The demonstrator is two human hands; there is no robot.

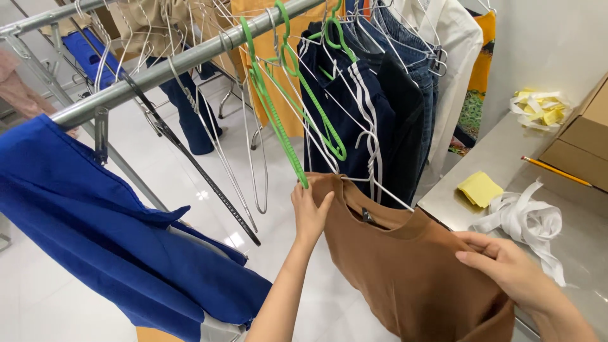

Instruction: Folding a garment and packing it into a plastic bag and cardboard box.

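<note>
The brown garment (411, 272) hangs on a white wire hanger (373, 180) in the near centre of the scene, below the grey metal rail (177, 63) that runs from near left to far right. The left hand (309, 212) grips the garment's left shoulder edge, fingers closed over the fabric, just beside the lower tip of a green plastic hanger (278, 120). The right hand (506, 266) grips the garment's right shoulder, thumb on top and fingers curled into the cloth.

On the rail, further empty wire hangers (250, 158) and a dark slim hanger (190, 158) hang to the left of the green one. To the right of it hang a navy jacket with white stripes (348, 95), denim trousers (411, 57) and a white shirt (453, 69).

A blue garment (95, 234) fills the near left. At the right stands a grey table (589, 221) bearing a yellow pad (479, 189), white fabric strips (529, 221), a pencil (556, 171) and a cardboard box (586, 142).
</note>
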